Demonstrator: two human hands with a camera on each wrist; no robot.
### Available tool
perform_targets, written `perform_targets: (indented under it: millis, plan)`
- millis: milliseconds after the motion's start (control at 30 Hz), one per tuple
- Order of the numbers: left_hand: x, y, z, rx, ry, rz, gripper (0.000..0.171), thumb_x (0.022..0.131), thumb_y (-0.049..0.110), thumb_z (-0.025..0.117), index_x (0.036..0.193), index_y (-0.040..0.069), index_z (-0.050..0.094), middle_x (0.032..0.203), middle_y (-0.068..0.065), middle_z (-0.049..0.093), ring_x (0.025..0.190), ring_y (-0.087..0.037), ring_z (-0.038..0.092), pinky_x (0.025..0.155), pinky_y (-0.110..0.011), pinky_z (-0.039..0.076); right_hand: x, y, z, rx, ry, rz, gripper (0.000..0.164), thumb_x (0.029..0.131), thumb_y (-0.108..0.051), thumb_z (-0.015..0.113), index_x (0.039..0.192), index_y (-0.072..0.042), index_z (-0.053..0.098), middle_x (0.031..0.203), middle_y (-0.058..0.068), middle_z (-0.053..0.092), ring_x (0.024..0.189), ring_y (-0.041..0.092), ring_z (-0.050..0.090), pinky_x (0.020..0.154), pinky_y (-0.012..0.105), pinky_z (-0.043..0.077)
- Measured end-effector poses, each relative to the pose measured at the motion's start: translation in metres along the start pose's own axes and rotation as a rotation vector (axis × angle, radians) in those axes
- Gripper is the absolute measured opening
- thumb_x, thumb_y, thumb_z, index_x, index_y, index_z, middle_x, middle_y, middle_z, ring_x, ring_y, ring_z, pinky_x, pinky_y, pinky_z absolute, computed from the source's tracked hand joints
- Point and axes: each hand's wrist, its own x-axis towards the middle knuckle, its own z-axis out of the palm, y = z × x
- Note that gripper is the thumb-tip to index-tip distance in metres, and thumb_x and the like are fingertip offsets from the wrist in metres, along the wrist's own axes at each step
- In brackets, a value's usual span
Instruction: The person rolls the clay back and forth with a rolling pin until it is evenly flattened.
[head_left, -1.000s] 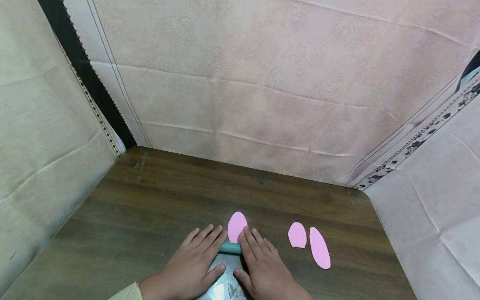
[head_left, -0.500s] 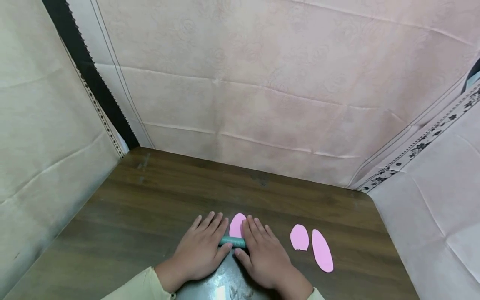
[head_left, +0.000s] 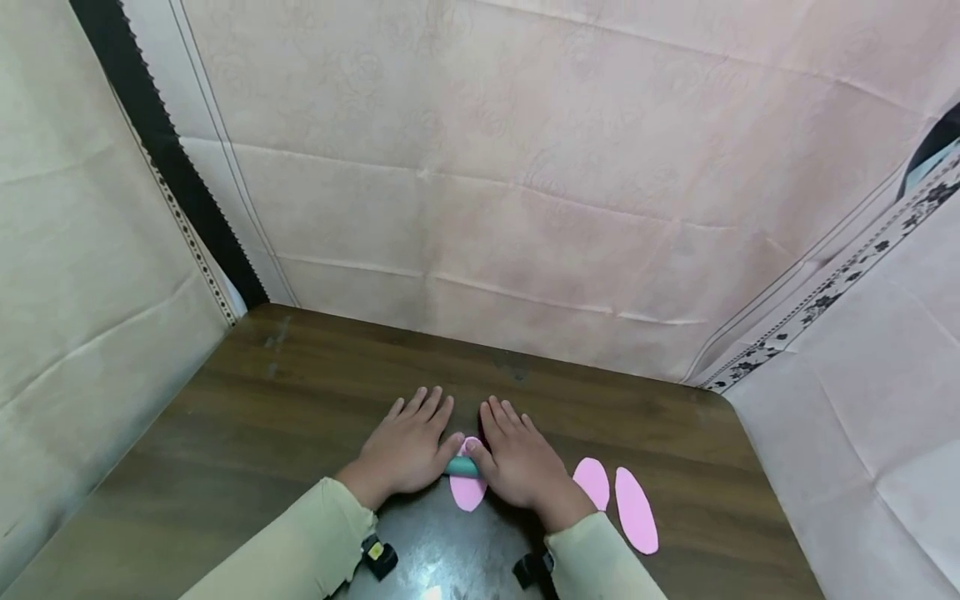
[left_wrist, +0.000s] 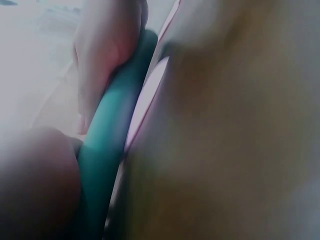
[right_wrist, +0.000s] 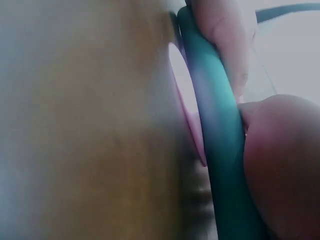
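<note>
Under both palms lies a smooth green rolling pin [head_left: 463, 467], set crosswise over a flat pink oval of what looks like clay [head_left: 467, 493]. My left hand [head_left: 408, 446] presses on the pin's left part with straight fingers. The right hand [head_left: 521, 462] does the same on the other side, its fingers pointing away from me. The pink oval shows on both sides of the pin. In the left wrist view the green pin [left_wrist: 107, 135] runs beside the thin pink edge [left_wrist: 147, 102]. The right wrist view has the pin [right_wrist: 220, 115] against the pink piece [right_wrist: 184, 90] too. Palms hide the pin's ends.
To the right lie two more flat pink pieces, a shorter one [head_left: 592, 482] partly behind the right wrist and a longer oval [head_left: 636, 510]. The dark wooden table [head_left: 247, 450] is closed in by pale cloth [head_left: 465, 208] at the back and sides.
Both hands have moved forward over the table, rolling the green pin along the pink oval. More of the oval now shows on the near side of the pin.
</note>
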Motion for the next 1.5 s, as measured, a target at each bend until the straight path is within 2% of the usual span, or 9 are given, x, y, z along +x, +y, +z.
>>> perform_targets:
  millis: [133, 267, 567, 700, 833, 1000, 1133, 1367, 1500]
  plan:
    - [0.017, -0.006, -0.002, -0.025, -0.033, -0.011, 0.081, 0.118, 0.067, 0.033, 0.180, 0.015, 0.028, 0.189, -0.013, 0.017, 0.177, -0.039, 0.010, 0.140, -0.067, 0.016, 0.012, 0.008, -0.004, 0.019, -0.026, 0.001, 0.091, 0.116, -0.074, 0.016, 0.181, -0.010, 0.019, 0.190, 0.011, 0.013, 0.178, 0.035, 0.011, 0.141, 0.060, 0.020]
    - [0.033, -0.011, -0.006, -0.032, -0.039, -0.005, 0.082, 0.118, 0.067, 0.033, 0.180, 0.014, 0.027, 0.190, -0.013, 0.015, 0.177, -0.040, 0.007, 0.140, -0.068, 0.013, 0.026, 0.018, -0.005, 0.012, -0.036, 0.006, 0.087, 0.117, -0.071, 0.019, 0.181, -0.012, 0.017, 0.191, 0.009, 0.011, 0.178, 0.034, 0.008, 0.142, 0.058, 0.018]
    - [0.068, -0.024, -0.012, -0.018, 0.015, -0.045, 0.079, 0.119, 0.063, 0.035, 0.178, 0.011, 0.033, 0.188, -0.015, 0.023, 0.177, -0.041, 0.010, 0.141, -0.068, 0.011, 0.058, 0.030, -0.012, -0.079, 0.045, 0.066, 0.073, 0.122, -0.053, 0.030, 0.180, -0.010, 0.023, 0.190, 0.011, 0.018, 0.178, 0.035, 0.012, 0.142, 0.058, 0.020]
    - [0.080, -0.027, -0.016, -0.004, 0.021, -0.036, 0.076, 0.119, 0.062, 0.034, 0.177, 0.012, 0.037, 0.187, -0.014, 0.027, 0.177, -0.040, 0.013, 0.141, -0.067, 0.010, 0.067, 0.034, -0.012, -0.079, 0.059, 0.122, 0.071, 0.123, -0.053, 0.030, 0.180, -0.012, 0.025, 0.189, 0.009, 0.020, 0.178, 0.033, 0.012, 0.142, 0.057, 0.020]
    - [0.086, -0.028, -0.017, 0.016, 0.033, -0.018, 0.074, 0.119, 0.061, 0.035, 0.175, 0.012, 0.041, 0.185, -0.014, 0.032, 0.176, -0.039, 0.017, 0.141, -0.067, 0.011, 0.072, 0.039, -0.009, -0.063, 0.056, 0.146, 0.070, 0.122, -0.054, 0.031, 0.180, -0.014, 0.027, 0.189, 0.007, 0.022, 0.178, 0.031, 0.011, 0.142, 0.055, 0.020]
    - [0.083, -0.028, -0.017, -0.005, 0.047, -0.020, 0.074, 0.119, 0.061, 0.037, 0.174, 0.012, 0.043, 0.184, -0.014, 0.034, 0.176, -0.040, 0.019, 0.141, -0.067, 0.013, 0.071, 0.039, -0.007, -0.039, 0.052, 0.133, 0.069, 0.122, -0.054, 0.031, 0.180, -0.014, 0.029, 0.189, 0.007, 0.024, 0.178, 0.030, 0.012, 0.142, 0.055, 0.020]
    - [0.075, -0.029, -0.012, -0.033, 0.061, -0.024, 0.075, 0.119, 0.062, 0.036, 0.175, 0.013, 0.042, 0.185, -0.014, 0.033, 0.176, -0.040, 0.019, 0.141, -0.067, 0.014, 0.063, 0.033, -0.005, 0.006, 0.049, 0.130, 0.070, 0.122, -0.054, 0.032, 0.180, -0.014, 0.029, 0.189, 0.008, 0.024, 0.178, 0.031, 0.011, 0.143, 0.055, 0.019]
    - [0.045, -0.020, -0.009, -0.098, 0.003, -0.046, 0.077, 0.119, 0.063, 0.037, 0.178, 0.014, 0.035, 0.188, -0.016, 0.024, 0.177, -0.042, 0.011, 0.140, -0.070, 0.014, 0.038, 0.018, -0.007, 0.072, 0.018, 0.134, 0.074, 0.122, -0.055, 0.034, 0.180, -0.010, 0.025, 0.189, 0.012, 0.020, 0.177, 0.037, 0.011, 0.141, 0.061, 0.020]
    - [0.028, -0.011, -0.008, -0.074, -0.035, -0.020, 0.076, 0.119, 0.064, 0.034, 0.180, 0.018, 0.028, 0.189, -0.013, 0.020, 0.177, -0.040, 0.009, 0.140, -0.068, 0.015, 0.021, 0.010, -0.007, 0.065, -0.012, 0.134, 0.075, 0.122, -0.056, 0.032, 0.180, -0.009, 0.023, 0.190, 0.014, 0.015, 0.177, 0.040, 0.010, 0.140, 0.064, 0.021]
